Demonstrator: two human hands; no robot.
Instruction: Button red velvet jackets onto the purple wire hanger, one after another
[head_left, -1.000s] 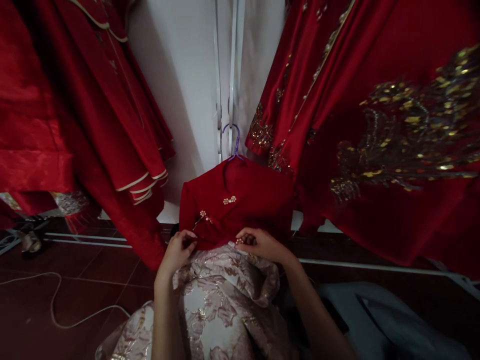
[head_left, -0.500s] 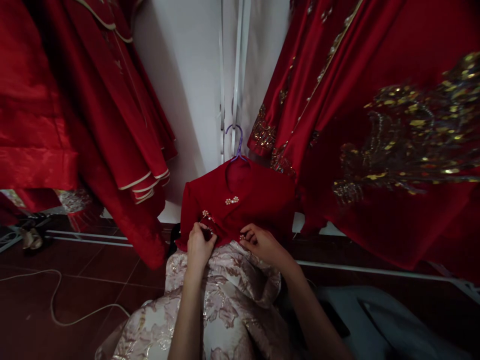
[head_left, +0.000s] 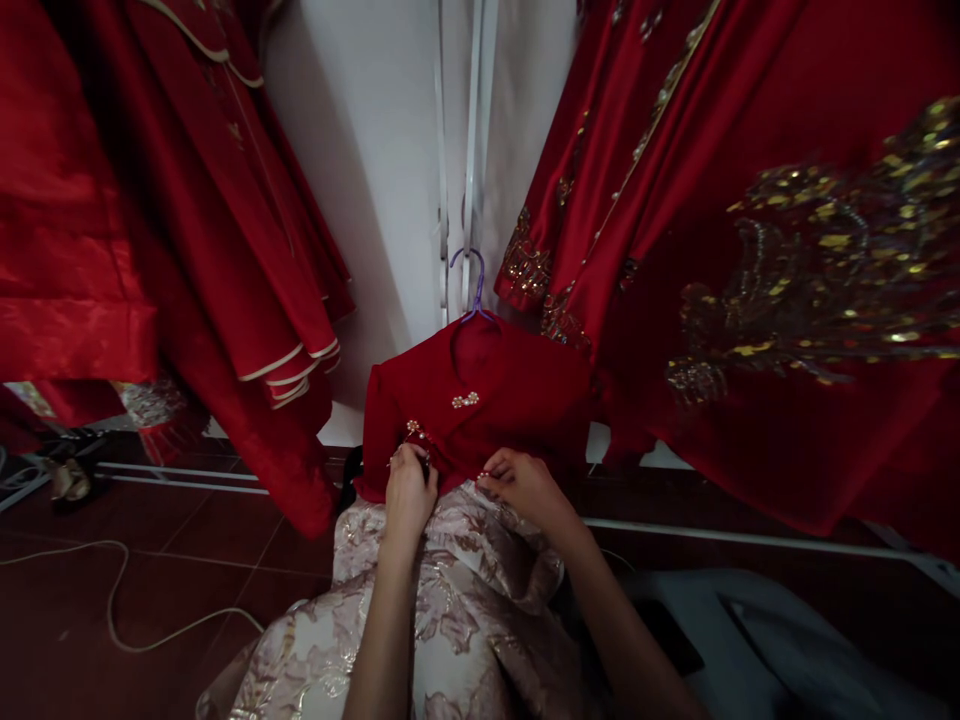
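Observation:
A small red jacket [head_left: 517, 395] hangs on a purple hanger [head_left: 474, 285] against the white wall, with pearl clasps down its front. My left hand [head_left: 409, 490] is closed on the jacket's lower front edge, right by a pearl clasp [head_left: 414, 430]. My right hand [head_left: 525, 485] pinches the same hem further right, fingers curled on the fabric. Below both hands spreads a pale pink and gold brocade skirt [head_left: 450, 610], under the jacket's hem.
Long red garments [head_left: 187, 230] hang at the left; red robes with gold embroidery [head_left: 787, 260] hang at the right. A white cord [head_left: 112, 610] lies on the dark red tile floor. White rails [head_left: 720, 535] run along the floor. A grey object [head_left: 765, 640] sits lower right.
My left hand moved right and up from the jacket's left edge to the front opening beside the pearl clasp. My right hand shifted slightly up along the hem.

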